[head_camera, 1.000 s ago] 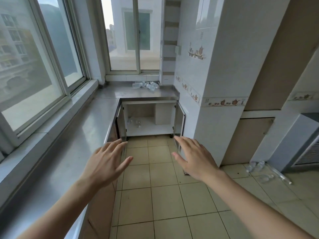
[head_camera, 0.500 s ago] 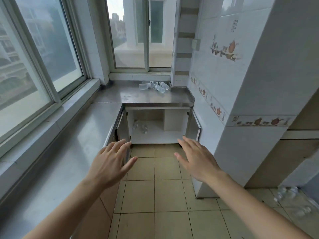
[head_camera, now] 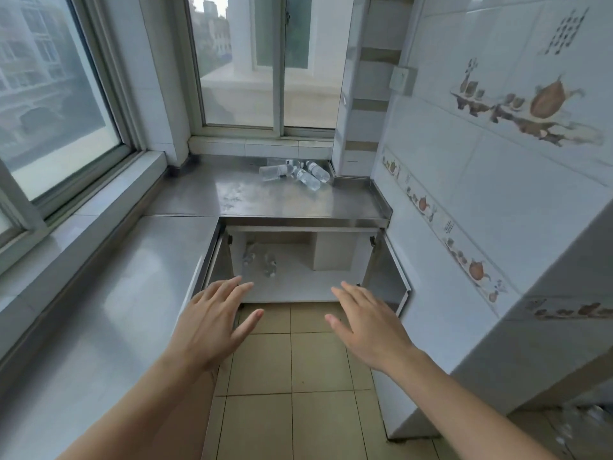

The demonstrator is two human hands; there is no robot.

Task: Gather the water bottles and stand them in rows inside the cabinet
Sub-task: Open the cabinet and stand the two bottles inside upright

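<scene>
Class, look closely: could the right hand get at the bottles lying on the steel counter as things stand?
Probably yes: the right hand is open and empty, and nothing stands between it and the bottles on the counter, though they lie well beyond it.

Cabinet (head_camera: 298,287) mouth open, seemingly unobstructed

clear water bottles (head_camera: 295,172) lying on counter; cabinet (head_camera: 298,283) open.

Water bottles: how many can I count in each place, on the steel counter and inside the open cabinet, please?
Bottles lying on the counter: 3
Bottles inside the cabinet: 2
Total: 5, as far as the blur allows.
</scene>
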